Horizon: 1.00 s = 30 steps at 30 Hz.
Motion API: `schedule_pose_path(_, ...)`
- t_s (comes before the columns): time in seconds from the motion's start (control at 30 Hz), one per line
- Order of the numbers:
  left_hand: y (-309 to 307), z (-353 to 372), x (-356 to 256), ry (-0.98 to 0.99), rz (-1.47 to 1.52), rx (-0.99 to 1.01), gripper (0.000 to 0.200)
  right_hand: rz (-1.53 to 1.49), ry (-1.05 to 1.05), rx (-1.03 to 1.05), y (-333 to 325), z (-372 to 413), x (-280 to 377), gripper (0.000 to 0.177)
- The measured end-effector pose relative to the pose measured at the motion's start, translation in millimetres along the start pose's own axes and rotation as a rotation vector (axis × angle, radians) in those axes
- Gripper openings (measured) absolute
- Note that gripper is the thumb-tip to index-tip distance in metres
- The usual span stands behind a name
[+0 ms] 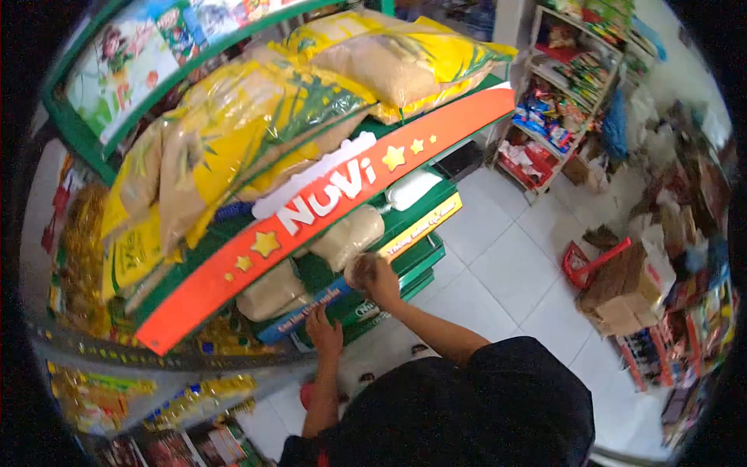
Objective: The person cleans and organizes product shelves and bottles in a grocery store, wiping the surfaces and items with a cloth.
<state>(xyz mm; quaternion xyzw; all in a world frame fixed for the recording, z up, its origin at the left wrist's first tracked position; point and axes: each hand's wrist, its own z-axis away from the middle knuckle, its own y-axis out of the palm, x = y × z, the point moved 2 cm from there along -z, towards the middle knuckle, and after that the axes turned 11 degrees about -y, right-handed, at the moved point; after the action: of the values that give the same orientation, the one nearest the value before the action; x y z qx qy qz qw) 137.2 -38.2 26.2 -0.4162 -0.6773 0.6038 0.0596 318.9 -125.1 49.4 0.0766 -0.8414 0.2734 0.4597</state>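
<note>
A green display rack (315,272) with a curved red sign (319,210) fills the middle of the view. Clear bags of a pale product (272,289) lie on the shelf below the sign. My right hand (377,282) is at the shelf's front edge, its fingers closed round a small brownish thing that is blurred, beside a pale bag (350,236). On the blue edge strip (292,319) rests my left hand (323,331), fingers apart and holding nothing.
Large yellow sacks (264,117) lie on top of the rack. A shelf unit with snack packets (556,101) stands at the upper right. On the tiled floor (506,261) are a red dustpan (580,265) and a cardboard box (626,296). Packaged goods (194,401) sit at the lower left.
</note>
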Motion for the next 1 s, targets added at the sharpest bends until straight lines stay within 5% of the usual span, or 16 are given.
schedule_pose_path(0.03,-3.6,1.0,12.5,0.006,0.022,-0.033,0.061,0.104,0.049,0.204,22.0,7.0,7.8,0.032)
schedule_pose_path(0.1,-9.3,1.4,35.1,-0.025,0.000,-0.009,0.059,0.075,-0.178,0.243,50.0,16.6,36.8,0.037)
schedule_pose_path(0.33,-47.6,4.1,61.2,-0.066,-0.130,0.072,0.048,0.255,-0.143,0.354,57.9,18.5,73.0,0.030)
schedule_pose_path(0.4,-56.1,3.2,60.1,-0.013,-0.146,0.070,0.046,0.062,-0.079,0.169,38.6,5.5,54.5,0.030)
schedule_pose_path(0.47,-64.7,-1.3,57.6,0.059,-0.167,0.080,0.043,0.184,0.207,-0.088,5.2,-2.4,33.1,0.024)
schedule_pose_path(0.53,-68.2,-6.7,55.9,-0.048,-0.191,0.223,0.038,-0.079,0.287,-0.350,-15.8,3.9,-50.8,0.026)
schedule_pose_path(0.6,-51.7,-6.0,65.2,-0.041,-0.090,0.292,0.036,-0.223,0.382,-0.558,-76.5,31.5,-0.1,0.030)
schedule_pose_path(0.67,-40.3,-4.8,55.6,-0.042,0.018,0.364,0.034,0.265,0.539,-0.504,-96.1,82.1,-62.7,0.039)
schedule_pose_path(0.8,11.1,30.4,5.0,0.102,0.395,0.892,0.030,0.148,0.677,-0.429,-133.0,207.3,-91.6,0.049)
schedule_pose_path(0.9,39.4,53.3,-57.4,0.349,0.294,1.169,0.029,0.241,0.767,-0.460,-179.2,264.2,-82.1,0.038)
schedule_pose_path(1.0,80.3,63.5,-120.4,0.586,0.138,1.368,0.031,-0.109,0.829,-0.830,-225.0,291.6,-72.8,0.032)
